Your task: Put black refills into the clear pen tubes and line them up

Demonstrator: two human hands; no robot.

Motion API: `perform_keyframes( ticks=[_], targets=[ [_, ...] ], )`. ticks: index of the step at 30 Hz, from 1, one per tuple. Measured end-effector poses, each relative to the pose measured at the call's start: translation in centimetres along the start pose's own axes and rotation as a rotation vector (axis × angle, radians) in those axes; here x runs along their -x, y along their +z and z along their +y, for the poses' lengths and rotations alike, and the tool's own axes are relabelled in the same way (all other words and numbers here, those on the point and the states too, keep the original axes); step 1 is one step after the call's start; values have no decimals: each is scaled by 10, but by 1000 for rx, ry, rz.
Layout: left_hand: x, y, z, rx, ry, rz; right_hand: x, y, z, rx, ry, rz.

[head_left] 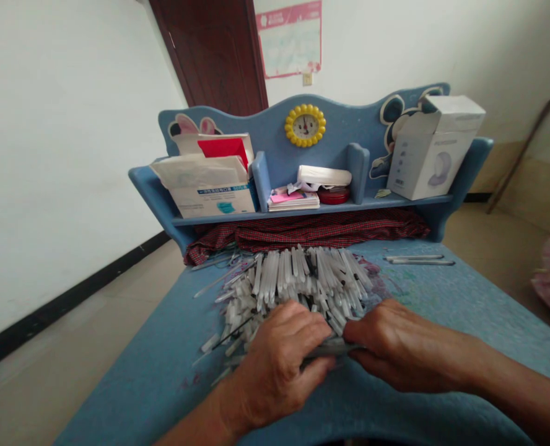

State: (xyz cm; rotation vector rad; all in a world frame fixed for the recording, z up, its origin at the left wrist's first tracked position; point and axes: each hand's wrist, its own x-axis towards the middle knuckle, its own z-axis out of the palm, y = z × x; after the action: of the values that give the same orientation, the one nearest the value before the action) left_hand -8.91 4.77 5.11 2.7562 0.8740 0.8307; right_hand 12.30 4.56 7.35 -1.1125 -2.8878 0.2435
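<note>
A large heap of translucent pen barrels (275,275), some with dark parts, lies on the blue desk (154,371). In front of the heap, my right hand (391,344) is closed on one end of a clear grey pen (335,349) held level. My left hand (287,359) has its fingers and thumb round the other end; the thumb is a little blurred. Part of the pen is hidden by both hands. A thin dark refill (233,333) sticks out of the heap to the left of my left hand.
Two pens (419,260) lie apart at the right back. Behind the heap, a red checked cloth (312,229) is tucked under a blue shelf (251,215). The shelf holds a mask box (210,201), small booklets (293,201), and a white carton (435,155). A yellow clock (305,125) hangs above.
</note>
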Motion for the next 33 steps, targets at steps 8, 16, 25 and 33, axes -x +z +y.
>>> perform_keyframes(
  ticks=[8, 16, 25, 33],
  targets=[
    [2, -4, -16, -155, -99, -62, -8, 7, 7, -40, 269, 215],
    [2, -10, -22, 398, -571, 119, -18, 39, -25, 145, -207, 126],
    [-4, -15, -24, 939, -812, 257, -58, 60, -48, 356, -308, -41],
    [-2, -17, -24, 956, -811, 261, -43, 31, -39, 350, -343, 155]
  ],
)
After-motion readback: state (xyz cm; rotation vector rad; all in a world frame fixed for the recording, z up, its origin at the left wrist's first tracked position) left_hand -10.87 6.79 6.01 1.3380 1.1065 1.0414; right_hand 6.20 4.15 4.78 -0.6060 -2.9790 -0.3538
